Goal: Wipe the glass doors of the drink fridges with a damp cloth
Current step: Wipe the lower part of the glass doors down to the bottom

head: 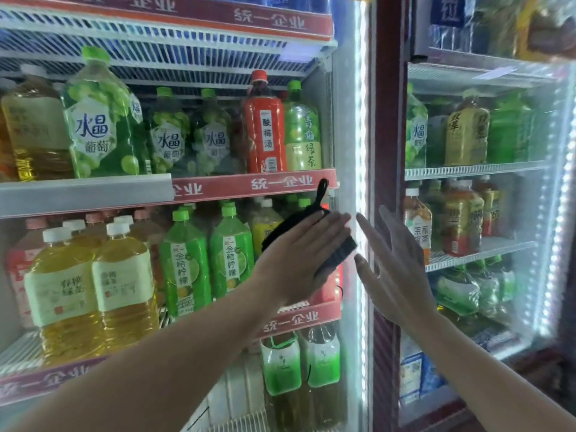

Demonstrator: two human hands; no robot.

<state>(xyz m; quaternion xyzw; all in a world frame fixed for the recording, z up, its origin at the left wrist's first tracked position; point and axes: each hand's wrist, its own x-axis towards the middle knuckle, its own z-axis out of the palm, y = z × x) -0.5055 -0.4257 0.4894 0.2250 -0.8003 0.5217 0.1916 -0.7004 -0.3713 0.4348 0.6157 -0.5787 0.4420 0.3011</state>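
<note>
Black cloth (338, 251) mostly hidden under L hand (299, 254), on left fridge glass door (343, 135) near right edge; long axis up-left to down-right, loop (323, 187) up. L fingers straight, together; R hand (396, 266) fingers spread, contact unclear.

cloth (339, 249): black, matt, ribbed textile. right glass door (498, 126): glossy, hazy reflections. bottles (103, 120): clear glossy plastic, slick printed labels. wire shelf (156, 42): white coated metal, smooth. shelf-edge strips (280, 185): red glossy plastic.
</note>
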